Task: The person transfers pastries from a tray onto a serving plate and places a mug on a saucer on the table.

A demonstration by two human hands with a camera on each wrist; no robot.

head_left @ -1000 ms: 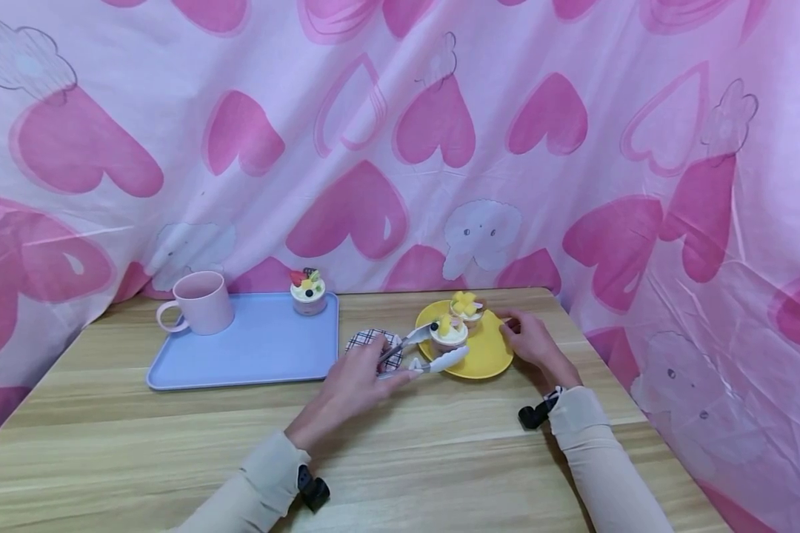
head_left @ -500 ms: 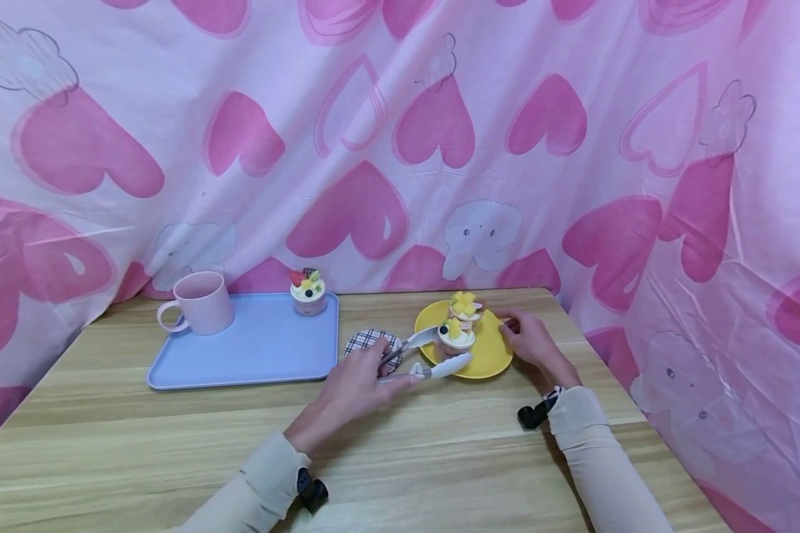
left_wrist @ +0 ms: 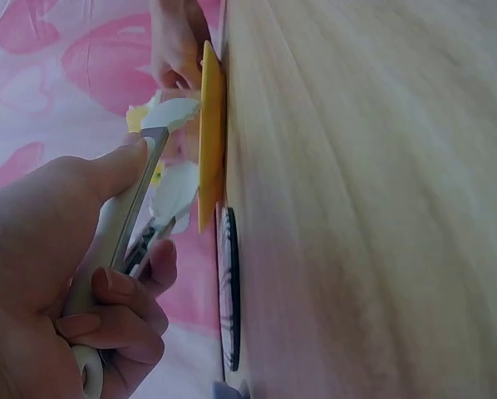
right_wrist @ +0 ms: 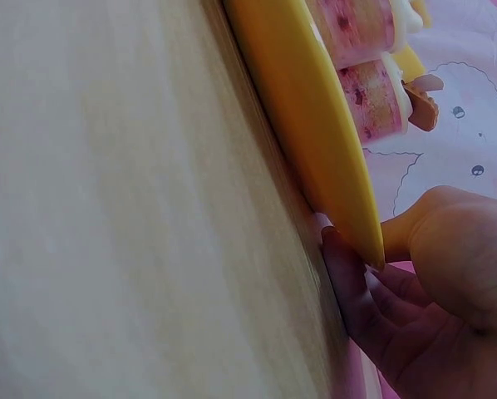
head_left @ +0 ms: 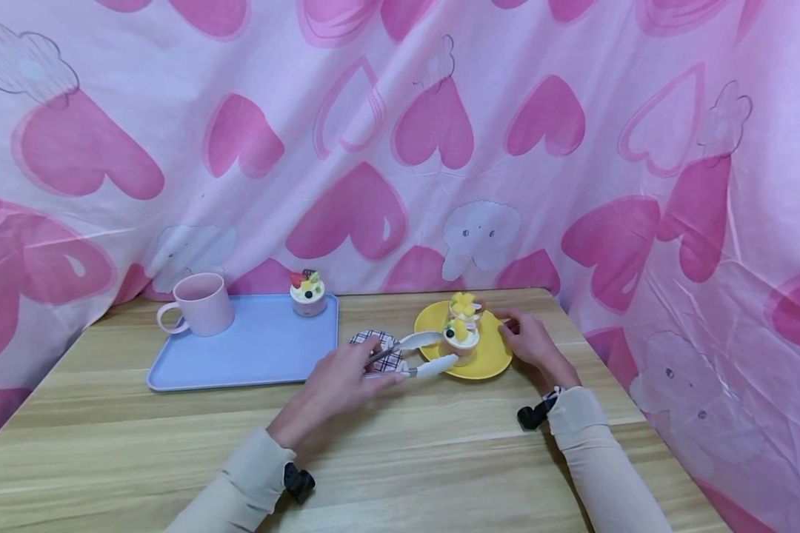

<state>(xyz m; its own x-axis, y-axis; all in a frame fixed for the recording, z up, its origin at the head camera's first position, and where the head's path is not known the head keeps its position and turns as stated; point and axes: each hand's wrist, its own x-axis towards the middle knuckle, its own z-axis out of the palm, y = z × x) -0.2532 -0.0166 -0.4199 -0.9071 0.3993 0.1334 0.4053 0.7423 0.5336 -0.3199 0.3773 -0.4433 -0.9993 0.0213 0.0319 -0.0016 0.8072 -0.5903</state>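
The left hand (head_left: pixel 330 381) is clamped round a pair of tongs (head_left: pixel 435 366), whose white tips stand apart beside the near dessert cup (head_left: pixel 462 339); whether they touch it, I cannot tell. The right hand (head_left: pixel 536 342) pinches the rim of a yellow plate (head_left: pixel 495 357), thumb above, fingers beneath. The near cup and the far dessert cup (head_left: pixel 464 308) stand upright on that plate, beyond the left hand and just left of the right. A checked coaster (head_left: pixel 392 360) lies just past the left hand, under the tongs.

The cups look light, with smooth, probably slippery walls and toppings easily knocked; gripping low, below the cream, seems safest. The plate looks stiff, best held by its rim.
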